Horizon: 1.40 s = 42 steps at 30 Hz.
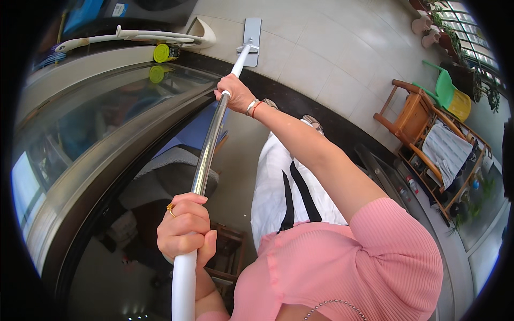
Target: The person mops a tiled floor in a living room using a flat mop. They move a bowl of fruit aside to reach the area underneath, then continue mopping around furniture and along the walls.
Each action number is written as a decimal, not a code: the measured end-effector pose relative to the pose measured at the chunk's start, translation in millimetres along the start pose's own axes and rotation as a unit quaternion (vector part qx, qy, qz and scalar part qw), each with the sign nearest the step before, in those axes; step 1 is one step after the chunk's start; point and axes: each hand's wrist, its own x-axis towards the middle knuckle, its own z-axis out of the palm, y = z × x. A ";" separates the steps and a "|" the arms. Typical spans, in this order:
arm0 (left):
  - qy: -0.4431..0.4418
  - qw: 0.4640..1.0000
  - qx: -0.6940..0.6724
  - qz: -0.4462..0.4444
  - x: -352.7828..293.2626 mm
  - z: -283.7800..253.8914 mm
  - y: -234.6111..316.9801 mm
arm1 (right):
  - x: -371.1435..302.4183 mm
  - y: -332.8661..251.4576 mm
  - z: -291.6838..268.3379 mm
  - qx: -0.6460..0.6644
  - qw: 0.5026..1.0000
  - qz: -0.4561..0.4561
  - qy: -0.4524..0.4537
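Note:
A flat mop (pixel 208 147) with a white and chrome pole slants from the lower edge up to the floor ahead. Its rectangular grey head (pixel 252 32) lies on the pale tiles, joined to the pole by a white hinge. My right hand (pixel 234 92) is wrapped round the pole's upper white part, close to the head. Lower down, my left hand (pixel 185 227), with a ring on one finger, is closed round the pole where the chrome meets the thick white grip (pixel 184 283).
A glass sliding door (pixel 96 123) stands along my left. On its ledge lie a white long-handled tool (pixel 150 36) and a yellow-green lidded can (pixel 161 53). A dark sill (pixel 300 101) crosses before my feet. Wooden chair (pixel 415 109), green chair (pixel 443 88) and potted plants (pixel 452 40) stand right.

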 end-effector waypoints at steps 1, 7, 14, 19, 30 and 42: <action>-0.008 1.000 0.011 0.005 -6.0 8.3 2.4 | -10.0 2.4 -8.1 -0.001 1.000 0.010 -0.020; 0.016 0.999 -0.025 0.022 -36.0 76.2 40.6 | -95.1 -6.6 -89.8 -0.052 0.993 0.040 -0.097; 0.083 0.988 -0.126 0.026 -94.4 171.8 66.2 | -201.0 -0.5 -193.2 -0.122 0.966 0.076 -0.214; 0.187 0.972 -0.138 -0.019 -119.7 177.3 97.9 | -195.5 -19.8 -196.9 -0.093 0.953 0.033 -0.288; 0.302 0.953 0.009 0.015 -145.5 170.7 122.5 | -116.4 -78.4 -92.8 0.010 0.904 -0.123 -0.409; 0.408 0.909 0.080 0.015 -78.1 158.1 13.9 | -26.7 -13.0 11.2 0.087 0.917 -0.124 -0.369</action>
